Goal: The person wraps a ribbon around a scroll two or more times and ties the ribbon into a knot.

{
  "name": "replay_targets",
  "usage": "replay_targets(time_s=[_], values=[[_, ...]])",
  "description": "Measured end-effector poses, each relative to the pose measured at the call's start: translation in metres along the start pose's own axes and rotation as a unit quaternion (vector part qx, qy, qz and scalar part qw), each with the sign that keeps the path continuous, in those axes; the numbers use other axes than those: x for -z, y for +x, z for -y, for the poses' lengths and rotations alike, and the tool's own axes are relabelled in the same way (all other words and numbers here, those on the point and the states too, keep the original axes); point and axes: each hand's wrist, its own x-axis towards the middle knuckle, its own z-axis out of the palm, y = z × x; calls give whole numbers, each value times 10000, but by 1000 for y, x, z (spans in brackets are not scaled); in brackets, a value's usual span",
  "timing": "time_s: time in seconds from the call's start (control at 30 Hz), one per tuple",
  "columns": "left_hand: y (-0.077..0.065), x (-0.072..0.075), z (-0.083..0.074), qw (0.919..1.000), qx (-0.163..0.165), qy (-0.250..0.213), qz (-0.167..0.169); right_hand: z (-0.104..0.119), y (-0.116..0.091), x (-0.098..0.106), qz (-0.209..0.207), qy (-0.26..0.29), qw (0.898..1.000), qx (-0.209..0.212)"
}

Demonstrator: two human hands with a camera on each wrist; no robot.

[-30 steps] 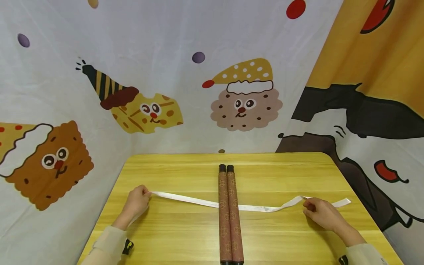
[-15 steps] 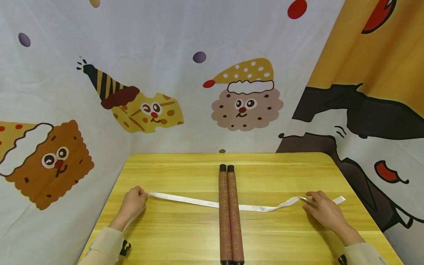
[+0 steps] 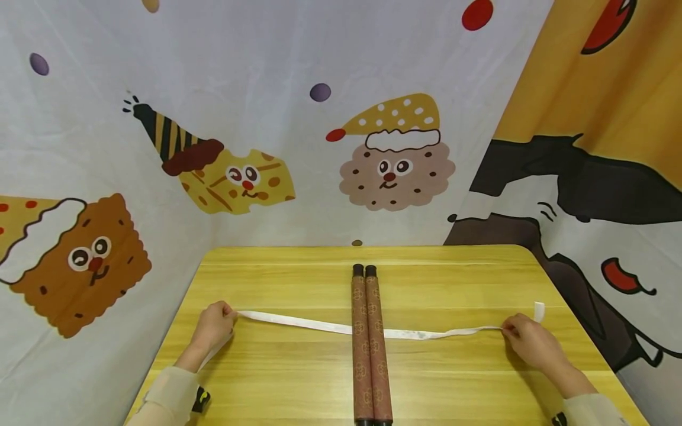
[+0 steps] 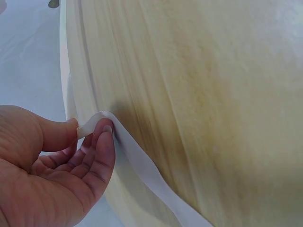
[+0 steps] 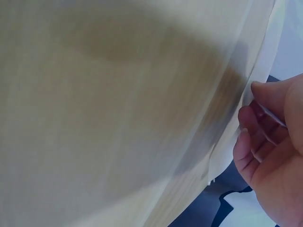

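White ribbon (image 3: 298,322) under brown rolls (image 3: 361,343), pinched by left hand (image 3: 213,327), right hand (image 3: 534,343).

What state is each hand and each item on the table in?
Left hand: pinching the ribbon, thumb against fingers.
Right hand: pinching the ribbon on the other side of the rolls.
White ribbon: strung between the hands, passing beneath the rolls, narrowed near the right hand; one end sticks out beyond that hand.
Two brown rolls: lying side by side across the ribbon.

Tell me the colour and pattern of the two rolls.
The rolls are reddish brown with lighter tan motifs; the head view shows this best.
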Motion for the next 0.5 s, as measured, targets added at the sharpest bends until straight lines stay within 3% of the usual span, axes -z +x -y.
replay_targets(time_s=[0.37, 0.5], values=[[-2, 0, 0, 10000, 22, -51, 4, -12, -8, 2, -290, -163, 9992, 219], [-3, 0, 0, 10000, 52, -59, 23, -12, -13, 4, -628, -127, 9978, 196]])
